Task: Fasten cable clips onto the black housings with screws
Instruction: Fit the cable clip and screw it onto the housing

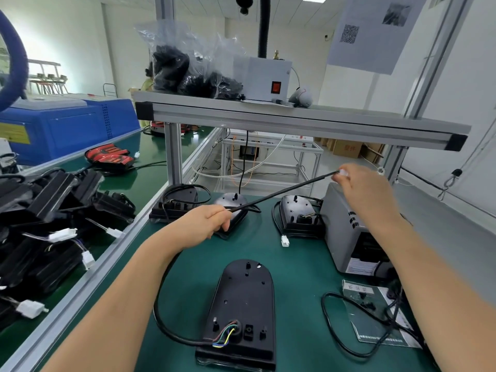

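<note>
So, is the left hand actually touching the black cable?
Touching. The head view shows the left hand with fingers curled round the black cable, whose far end the right hand pinches.

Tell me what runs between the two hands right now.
In the head view, a taut stretch of black cable spans from the left hand to the right hand, which pinches its white connector end.

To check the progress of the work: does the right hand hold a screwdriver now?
No, the right hand pinches the white connector at the end of the black cable, which the left hand grips lower down.
</note>
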Action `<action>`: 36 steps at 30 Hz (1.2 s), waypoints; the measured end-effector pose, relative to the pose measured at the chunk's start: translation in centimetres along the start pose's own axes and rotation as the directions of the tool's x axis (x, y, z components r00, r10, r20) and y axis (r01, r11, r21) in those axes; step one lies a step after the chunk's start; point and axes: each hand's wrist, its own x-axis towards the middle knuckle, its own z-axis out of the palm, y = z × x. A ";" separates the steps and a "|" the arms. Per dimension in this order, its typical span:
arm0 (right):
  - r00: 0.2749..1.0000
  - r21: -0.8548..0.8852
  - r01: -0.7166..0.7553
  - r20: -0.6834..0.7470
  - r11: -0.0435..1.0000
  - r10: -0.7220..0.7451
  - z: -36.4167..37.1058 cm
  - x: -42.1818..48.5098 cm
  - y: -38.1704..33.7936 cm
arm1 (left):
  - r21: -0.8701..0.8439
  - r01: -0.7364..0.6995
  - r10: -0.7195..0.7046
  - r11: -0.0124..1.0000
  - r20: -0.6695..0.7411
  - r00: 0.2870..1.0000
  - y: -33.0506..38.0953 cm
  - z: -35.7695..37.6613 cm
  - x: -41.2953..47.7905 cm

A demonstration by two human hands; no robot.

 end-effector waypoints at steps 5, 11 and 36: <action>0.999 0.016 -0.043 -0.005 0.999 0.043 -0.5 0.4 0.0 | -0.094 -0.009 0.017 0.996 0.080 0.997 1.4 0.3 -1.0; 0.942 0.084 -0.250 -0.211 0.965 0.262 -4.4 2.5 3.4 | -0.639 0.124 -0.024 0.759 0.163 0.986 0.8 -2.2 -2.6; 0.916 -0.058 -0.184 0.352 0.981 0.192 -0.1 1.8 2.3 | -0.895 0.081 -0.156 0.438 0.013 0.988 -1.3 0.6 -2.4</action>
